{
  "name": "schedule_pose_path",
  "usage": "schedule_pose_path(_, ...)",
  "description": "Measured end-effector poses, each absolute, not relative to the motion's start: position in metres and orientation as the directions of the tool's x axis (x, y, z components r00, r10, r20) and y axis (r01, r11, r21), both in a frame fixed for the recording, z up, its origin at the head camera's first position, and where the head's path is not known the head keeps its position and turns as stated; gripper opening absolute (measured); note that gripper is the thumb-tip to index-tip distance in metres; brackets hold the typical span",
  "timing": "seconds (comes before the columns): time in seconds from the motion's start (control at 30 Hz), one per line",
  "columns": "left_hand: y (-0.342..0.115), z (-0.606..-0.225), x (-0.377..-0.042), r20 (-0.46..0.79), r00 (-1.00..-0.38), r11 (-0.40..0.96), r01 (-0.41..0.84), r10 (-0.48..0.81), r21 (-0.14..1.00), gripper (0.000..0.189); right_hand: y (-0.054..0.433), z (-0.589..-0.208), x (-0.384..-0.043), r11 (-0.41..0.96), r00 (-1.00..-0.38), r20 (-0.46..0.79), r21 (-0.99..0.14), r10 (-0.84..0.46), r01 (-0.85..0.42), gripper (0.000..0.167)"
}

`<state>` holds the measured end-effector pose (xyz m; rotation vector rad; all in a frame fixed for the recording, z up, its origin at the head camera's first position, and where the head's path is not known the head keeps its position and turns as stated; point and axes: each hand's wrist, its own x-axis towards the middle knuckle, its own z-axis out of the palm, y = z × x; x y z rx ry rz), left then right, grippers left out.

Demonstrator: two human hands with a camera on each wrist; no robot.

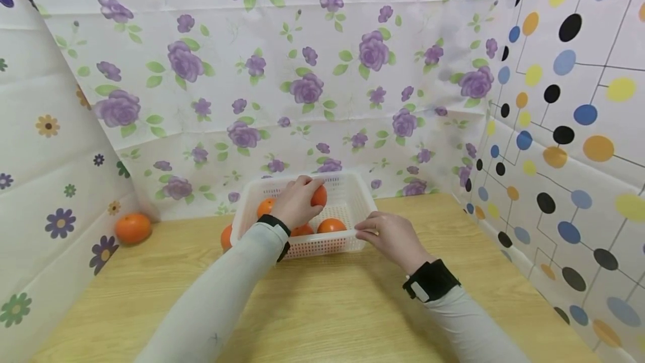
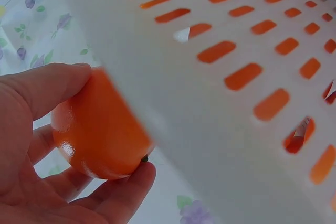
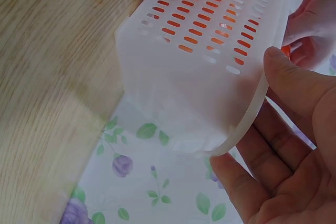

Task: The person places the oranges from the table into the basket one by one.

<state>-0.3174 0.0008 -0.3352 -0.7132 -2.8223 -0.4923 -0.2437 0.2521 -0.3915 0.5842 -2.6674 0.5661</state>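
Note:
A white perforated plastic basket (image 1: 360,198) stands at the back of the table, with several glossy, round orange fruits (image 1: 331,226) inside. Over its middle, my left hand (image 1: 297,201) grips another such fruit (image 2: 102,129). The left wrist view shows thumb and fingers curled around that fruit's smooth skin, a small dark stem end near one fingertip. My right hand (image 1: 395,237) pinches the basket's rim (image 3: 257,100) at the near right corner, thumb on the outer side and fingers under and behind the edge. Part of the basket's contents is hidden behind my left hand and forearm.
One orange fruit (image 1: 133,228) lies at the far left against the patterned cloth. Another fruit (image 1: 226,237) sits just outside the basket's left end. Flowered cloth (image 1: 282,88) hangs behind the wooden table (image 1: 312,307), and dotted cloth (image 1: 564,184) borders its right side.

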Motion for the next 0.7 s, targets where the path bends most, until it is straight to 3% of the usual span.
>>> schedule_pose_path(0.7,0.013,-0.331,-0.326,0.193,-0.896,0.832,0.443,0.399,0.334,0.066,0.254,-0.394,-0.244,0.832,-0.839,0.435,-0.289,-0.327,-0.474,0.018)
